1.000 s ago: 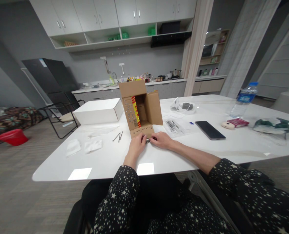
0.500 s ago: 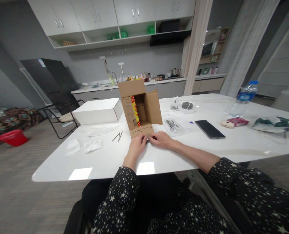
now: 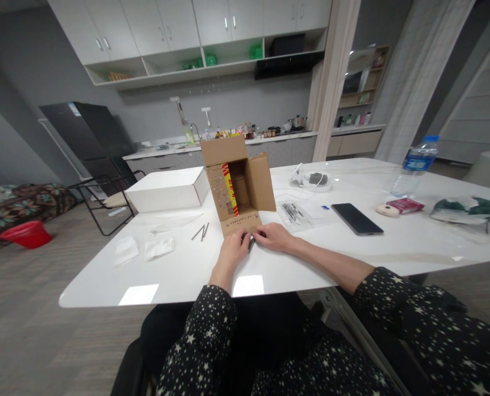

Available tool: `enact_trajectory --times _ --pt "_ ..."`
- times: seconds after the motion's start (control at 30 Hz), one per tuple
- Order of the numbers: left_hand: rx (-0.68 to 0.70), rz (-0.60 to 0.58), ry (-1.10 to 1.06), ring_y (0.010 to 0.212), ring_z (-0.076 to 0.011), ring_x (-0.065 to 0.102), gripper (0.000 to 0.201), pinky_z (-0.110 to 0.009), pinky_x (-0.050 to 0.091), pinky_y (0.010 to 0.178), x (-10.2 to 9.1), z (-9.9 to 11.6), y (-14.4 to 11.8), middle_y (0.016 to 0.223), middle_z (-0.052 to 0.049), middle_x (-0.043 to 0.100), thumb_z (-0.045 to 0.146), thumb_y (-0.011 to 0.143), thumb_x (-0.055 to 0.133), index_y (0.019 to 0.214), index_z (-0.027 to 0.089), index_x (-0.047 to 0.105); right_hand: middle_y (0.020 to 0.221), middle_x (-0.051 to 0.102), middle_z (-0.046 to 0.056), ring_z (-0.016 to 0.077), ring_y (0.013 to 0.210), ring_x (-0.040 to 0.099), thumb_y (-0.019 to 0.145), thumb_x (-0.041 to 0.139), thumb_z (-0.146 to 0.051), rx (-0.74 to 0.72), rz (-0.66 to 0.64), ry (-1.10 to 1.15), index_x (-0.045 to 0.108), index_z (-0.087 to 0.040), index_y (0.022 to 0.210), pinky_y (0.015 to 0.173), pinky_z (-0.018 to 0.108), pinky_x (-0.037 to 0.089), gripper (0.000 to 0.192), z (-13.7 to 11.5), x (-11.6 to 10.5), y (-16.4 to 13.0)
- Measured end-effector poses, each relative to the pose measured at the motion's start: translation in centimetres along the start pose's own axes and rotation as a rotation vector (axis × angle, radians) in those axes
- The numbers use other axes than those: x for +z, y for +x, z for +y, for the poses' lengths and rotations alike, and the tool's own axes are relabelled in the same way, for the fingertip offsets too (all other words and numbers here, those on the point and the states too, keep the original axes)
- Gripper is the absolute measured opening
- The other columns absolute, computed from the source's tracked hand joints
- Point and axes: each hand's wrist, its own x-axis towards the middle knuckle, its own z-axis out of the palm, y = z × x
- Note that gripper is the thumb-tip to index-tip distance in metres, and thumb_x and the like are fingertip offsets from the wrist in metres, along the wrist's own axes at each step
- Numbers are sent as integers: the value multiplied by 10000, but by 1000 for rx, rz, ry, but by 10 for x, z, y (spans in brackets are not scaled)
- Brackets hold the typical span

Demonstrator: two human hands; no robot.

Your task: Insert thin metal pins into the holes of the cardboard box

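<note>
An open cardboard box (image 3: 261, 181) with a red and yellow strip stands before me, its front flap (image 3: 241, 223) lowered onto the table. Small dark marks or parts run in a row along that flap. My left hand (image 3: 233, 250) is closed at the flap's near edge, fingers curled around a small dark slim object (image 3: 251, 245) whose kind I cannot tell. Close beside it, my right hand (image 3: 275, 237) is also closed, fingertips pinched at the flap's corner; what they hold is hidden. Thin metal rods (image 3: 204, 232) lie left of the box.
On the white table (image 3: 187, 280) are a white box (image 3: 166, 190), white tissues (image 3: 159, 248), a clear plastic bag (image 3: 297, 214), a phone (image 3: 356, 219), a pink packet (image 3: 406, 205) and a water bottle (image 3: 414, 168). A white device (image 3: 315, 179) sits farther back.
More of the small dark object shows between my hands now, angled toward me. Both hands stay at the flap's edge. The view has shifted slightly.
</note>
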Motion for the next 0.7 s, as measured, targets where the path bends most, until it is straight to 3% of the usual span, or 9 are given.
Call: enact_trajectory --times 0.43,0.7 --pt "55 -2 7 930 -195 661 253 -308 489 845 3 -8 3 1007 -79 731 245 966 446 976 187 692 702 680 36 150 644 562 935 486 -388 -19 7 -16 647 -187 756 571 280 218 313 0 1 0" --pt "42 -43 388 993 -228 639 257 -339 469 873 3 6 0 1036 -92 691 270 973 442 1002 189 684 774 716 51 165 701 604 943 480 -388 -29 -9 -29 663 -191 788 611 272 274 310 -4 -1 -2"
